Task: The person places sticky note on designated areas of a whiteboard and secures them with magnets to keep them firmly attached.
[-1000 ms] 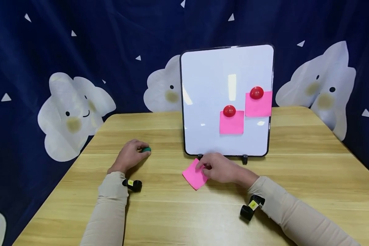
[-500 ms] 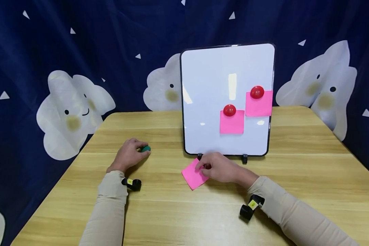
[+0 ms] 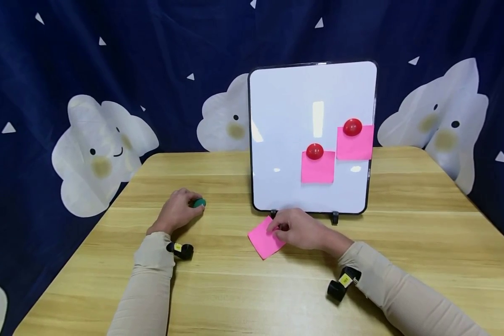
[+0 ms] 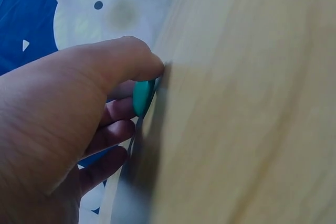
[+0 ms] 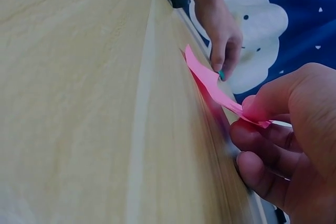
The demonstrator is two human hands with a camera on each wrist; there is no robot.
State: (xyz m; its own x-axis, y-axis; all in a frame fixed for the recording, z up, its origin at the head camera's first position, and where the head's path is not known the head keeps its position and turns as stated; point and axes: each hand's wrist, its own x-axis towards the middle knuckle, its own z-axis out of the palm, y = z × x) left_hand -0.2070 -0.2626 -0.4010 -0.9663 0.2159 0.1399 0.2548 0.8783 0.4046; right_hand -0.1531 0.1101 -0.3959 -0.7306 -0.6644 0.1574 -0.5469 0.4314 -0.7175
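Note:
On the left part of the table, my left hand [image 3: 177,211] pinches a round green magnet [image 3: 199,203] between thumb and fingers. The left wrist view shows the green magnet [image 4: 143,97] low against the tabletop, partly covered by the thumb. My right hand [image 3: 299,228] pinches a pink sticky note [image 3: 263,240] by one corner, just in front of the whiteboard [image 3: 285,112]. In the right wrist view the pink note [image 5: 205,77] bends up from the thumb and finger, close above the wood.
Two pink notes, a lower one [image 3: 318,171] and a higher one [image 3: 354,145], hang on the board under red magnets [image 3: 315,151]. Black feet [image 3: 334,217] hold the board upright on the wooden table [image 3: 235,289]. A dark blue curtain [image 3: 172,37] with clouds hangs behind.
The pink note has turned slightly in my right hand, its near corner shifting a little left. My left hand stays in place with the green magnet. The head view shifts slightly.

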